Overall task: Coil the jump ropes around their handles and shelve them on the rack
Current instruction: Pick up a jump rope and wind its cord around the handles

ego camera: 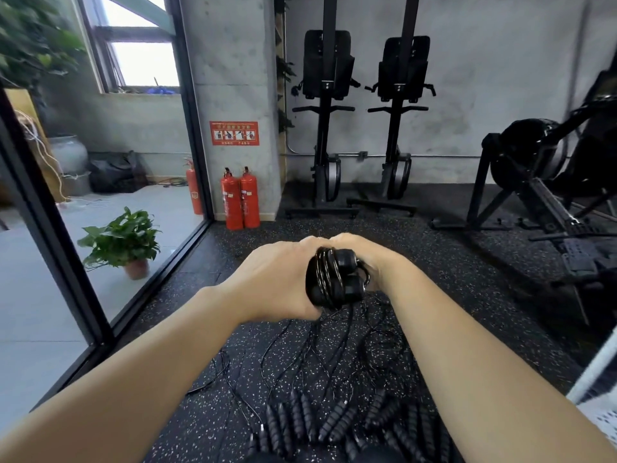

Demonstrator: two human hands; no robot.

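Note:
A black jump rope (334,279) is held up in front of me, its two handles side by side with black cord looped several times around them. My left hand (277,279) grips the bundle from the left. My right hand (360,252) curls over its top and right side, fingers hidden behind the handles. A loose tail of cord hangs from the bundle toward the floor. Below, several more black ribbed handles (334,422) lie in a row on the speckled rubber floor (434,262), their thin cords (300,355) spread in a tangle. No rack can be made out.
Two red fire extinguishers (240,200) stand at a concrete pillar ahead. Two upright rowing machines (360,128) lean on the back wall; another machine (547,202) sits at right. A glass wall (100,228) runs along the left, a potted plant (123,242) behind it.

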